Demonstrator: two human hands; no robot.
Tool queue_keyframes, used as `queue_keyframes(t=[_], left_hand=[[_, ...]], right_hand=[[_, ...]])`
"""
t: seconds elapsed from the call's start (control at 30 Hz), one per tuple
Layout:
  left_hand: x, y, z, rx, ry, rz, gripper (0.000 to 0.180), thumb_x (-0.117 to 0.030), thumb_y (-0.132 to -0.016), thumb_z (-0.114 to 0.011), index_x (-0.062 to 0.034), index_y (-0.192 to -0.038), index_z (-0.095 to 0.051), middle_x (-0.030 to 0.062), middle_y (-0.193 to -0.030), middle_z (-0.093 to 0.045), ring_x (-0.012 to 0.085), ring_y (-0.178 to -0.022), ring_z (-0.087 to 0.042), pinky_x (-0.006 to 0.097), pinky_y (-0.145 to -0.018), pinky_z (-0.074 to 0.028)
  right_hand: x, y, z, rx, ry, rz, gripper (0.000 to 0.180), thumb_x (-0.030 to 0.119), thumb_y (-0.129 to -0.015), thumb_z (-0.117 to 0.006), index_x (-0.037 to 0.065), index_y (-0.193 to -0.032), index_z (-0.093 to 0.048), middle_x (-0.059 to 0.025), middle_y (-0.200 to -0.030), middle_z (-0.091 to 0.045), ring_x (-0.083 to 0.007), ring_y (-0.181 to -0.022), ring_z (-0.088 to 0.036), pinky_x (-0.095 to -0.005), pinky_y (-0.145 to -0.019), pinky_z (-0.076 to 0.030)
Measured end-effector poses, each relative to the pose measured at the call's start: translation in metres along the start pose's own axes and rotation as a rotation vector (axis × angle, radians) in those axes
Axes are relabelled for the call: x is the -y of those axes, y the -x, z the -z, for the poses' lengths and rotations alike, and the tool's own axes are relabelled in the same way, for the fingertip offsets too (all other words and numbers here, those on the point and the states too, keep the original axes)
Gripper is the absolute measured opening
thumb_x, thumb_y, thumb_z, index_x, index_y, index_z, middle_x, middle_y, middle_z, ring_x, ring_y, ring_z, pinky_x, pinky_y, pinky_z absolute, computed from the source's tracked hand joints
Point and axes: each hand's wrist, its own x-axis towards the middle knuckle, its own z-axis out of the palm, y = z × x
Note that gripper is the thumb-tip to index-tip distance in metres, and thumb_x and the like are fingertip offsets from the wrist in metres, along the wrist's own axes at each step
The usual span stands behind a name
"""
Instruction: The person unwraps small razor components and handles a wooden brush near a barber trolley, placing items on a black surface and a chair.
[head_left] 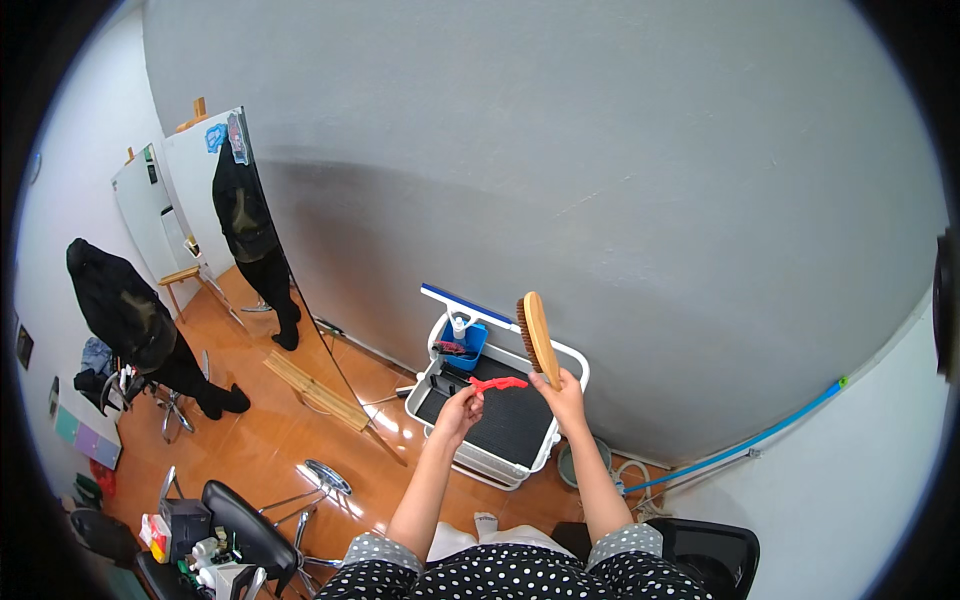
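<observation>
Above the cart (510, 430), your left grip (461, 414) pinches the red clip (500, 383), long axis toward the brush (540, 340). Your right grip (563, 398) wraps the brush's handle.

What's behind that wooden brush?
The gray wall and white cart show behind the wooden brush. The brush and right hand cover part of the cart, so that bit can't be seen.

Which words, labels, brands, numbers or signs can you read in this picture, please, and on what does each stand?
None can be read.
Wooden bristle brush, right hand: no lettering visible.
Red clip, left hand: no lettering visible.
Packet on the mirror: too small to read.
Red-yellow package, lower left: too small and blurred.
</observation>
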Motion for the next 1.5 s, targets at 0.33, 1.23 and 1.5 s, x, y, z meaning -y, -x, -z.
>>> queue_keyframes(t=[0.33, 1.23, 1.5], left_hand=[[-0.002, -0.019, -0.009, -0.122, 0.038, -0.272, 0.039, -0.045, -0.091, -0.034, -0.0091, -0.094, -0.049, 0.0059, -0.095, -0.055, 0.0155, -0.082, -0.053, 0.029, -0.081, -0.042], [-0.009, -0.022, -0.026, 0.129, 0.209, -0.256, 0.026, -0.018, -0.094, -0.036, -0.0077, -0.118, -0.034, 0.0113, -0.112, -0.050, 0.0199, -0.087, -0.056, 0.031, -0.068, -0.048], [0.000, -0.022, -0.008, 0.336, 0.449, -0.189, 0.040, -0.025, -0.094, -0.031, -0.0083, -0.130, -0.031, 0.0096, -0.136, -0.033, 0.0271, -0.122, -0.036, 0.045, -0.099, -0.035]], right_hand=[[-0.001, 0.018, -0.033, 0.299, 0.020, -0.136, 0.039, 0.027, -0.082, -0.062, 0.002, -0.111, -0.054, -0.0034, -0.088, -0.060, -0.0089, -0.078, -0.055, -0.0221, -0.070, -0.044], [0.023, 0.017, -0.024, 0.236, 0.151, 0.110, 0.047, 0.036, -0.081, -0.061, 0.009, -0.118, -0.052, -0.0116, -0.093, -0.062, -0.0182, -0.086, -0.060, -0.0263, -0.073, -0.045], [0.054, 0.035, -0.019, 0.338, 0.666, 0.045, 0.046, 0.050, -0.079, -0.054, 0.023, -0.116, -0.054, -0.0165, -0.084, -0.064, -0.0340, -0.080, -0.061, -0.0385, -0.068, -0.049]])
